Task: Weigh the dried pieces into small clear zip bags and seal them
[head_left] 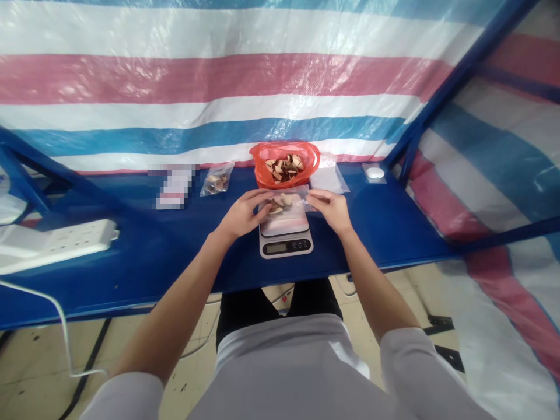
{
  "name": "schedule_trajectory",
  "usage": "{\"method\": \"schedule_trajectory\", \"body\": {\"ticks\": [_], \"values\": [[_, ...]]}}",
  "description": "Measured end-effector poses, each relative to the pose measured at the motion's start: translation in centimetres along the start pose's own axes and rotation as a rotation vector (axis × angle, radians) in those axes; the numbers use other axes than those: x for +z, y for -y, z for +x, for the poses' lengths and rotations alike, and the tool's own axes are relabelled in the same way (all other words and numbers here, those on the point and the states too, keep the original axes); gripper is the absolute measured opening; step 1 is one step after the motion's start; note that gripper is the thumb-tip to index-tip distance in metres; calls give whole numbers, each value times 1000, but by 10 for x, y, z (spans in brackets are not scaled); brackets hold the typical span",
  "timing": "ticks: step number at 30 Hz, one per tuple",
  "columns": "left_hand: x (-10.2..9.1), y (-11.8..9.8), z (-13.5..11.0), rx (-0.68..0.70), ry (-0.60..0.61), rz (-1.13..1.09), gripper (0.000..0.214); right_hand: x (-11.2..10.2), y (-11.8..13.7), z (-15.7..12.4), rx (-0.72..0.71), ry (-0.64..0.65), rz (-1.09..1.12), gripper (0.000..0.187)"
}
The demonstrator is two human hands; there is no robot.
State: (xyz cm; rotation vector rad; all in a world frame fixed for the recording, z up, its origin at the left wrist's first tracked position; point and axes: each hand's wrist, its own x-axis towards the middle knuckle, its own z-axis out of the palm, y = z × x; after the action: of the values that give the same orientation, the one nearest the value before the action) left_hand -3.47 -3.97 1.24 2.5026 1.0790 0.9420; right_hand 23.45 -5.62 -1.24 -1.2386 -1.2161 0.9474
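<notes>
Head view, looking down onto a blue-painted steel bench (359,245). A clear plastic bag (280,202) holding pale-and-brown dried slices (275,205) sits over the platform of a digital kitchen scale (286,236). The bag lies across the platform's upper part, and it cannot be told whether its weight rests there or is carried by the hands.

Left hand (242,216): fingers curved and closed over the bag's left side, apparently gripping it. Right hand (330,211): partly closed, thumb and fingers pinching the bag's right edge. The hands are close together, with the bag spanning the gap between them. The scale's display (276,248) is too small to read.

Directly beyond the scale, touching the bag's far edge or just behind it, an open red plastic bag (262,166) holds a heap of similar dried slices (283,168). To its left lies a small clear bag of slices (217,179), and further left a pixelated, unreadable packet (175,186). To its right lies a flat clear sleeve (328,178), then a small white oval object (375,172) on a clear pad.

At the bench's left end sits a white power strip (52,245), with a white cable (56,315) hanging below. A striped tarpaulin (219,87) backs the bench.
</notes>
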Motion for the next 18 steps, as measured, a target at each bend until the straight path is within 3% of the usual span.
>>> {"method": "schedule_trajectory", "body": {"ticks": [5,9,14,18], "values": [[-3,0,-1,32,36,-13,39,3,6,7,-77,73,-8,36],[-9,-2,0,1,-17,-66,35,5,24,14,-191,145,-71,28],[-16,-7,14,-118,-173,-169,39,7,54,25,-338,252,-140,24],[-21,-14,34,-312,-188,-408,54,9,76,36,-425,342,-186,22]]}}
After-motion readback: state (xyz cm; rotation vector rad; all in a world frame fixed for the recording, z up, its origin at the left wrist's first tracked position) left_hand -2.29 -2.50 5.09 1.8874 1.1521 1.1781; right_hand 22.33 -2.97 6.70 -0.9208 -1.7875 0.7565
